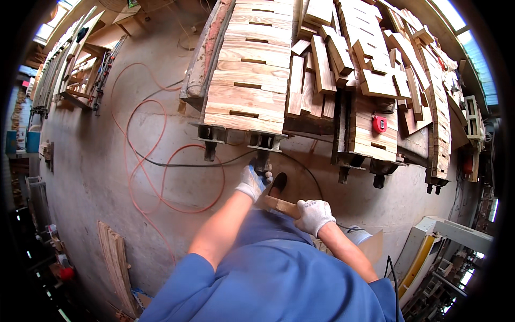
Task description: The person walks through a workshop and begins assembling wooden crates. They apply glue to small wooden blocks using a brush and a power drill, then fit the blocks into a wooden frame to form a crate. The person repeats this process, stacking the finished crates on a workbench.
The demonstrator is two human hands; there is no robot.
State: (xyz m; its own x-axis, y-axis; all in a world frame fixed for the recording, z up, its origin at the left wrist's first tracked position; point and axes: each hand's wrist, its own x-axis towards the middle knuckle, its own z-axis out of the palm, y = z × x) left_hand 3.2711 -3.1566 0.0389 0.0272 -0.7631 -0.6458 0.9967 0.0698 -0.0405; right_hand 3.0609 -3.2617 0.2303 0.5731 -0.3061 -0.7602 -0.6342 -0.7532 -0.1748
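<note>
Both hands wear white work gloves. My left hand (253, 181) is closed at the lower end of a dark clamp screw (262, 160), its fingers slightly blurred. That screw sits under a metal clamp jaw (267, 141) pressed against the near end of a long stack of slotted wooden boards (247, 98). A second clamp screw (210, 151) stands to the left of it. My right hand (315, 216) grips one end of a short wooden block (282, 206), whose other end points toward my left hand.
More clamped boards (374, 134) stand at right, with loose wood pieces (337, 53) piled behind and a red tape measure (380, 124) on top. An orange hose (161, 199) and black cable (177, 165) loop over the floor. Planks (115, 263) lie lower left; a machine frame (424, 257) stands lower right.
</note>
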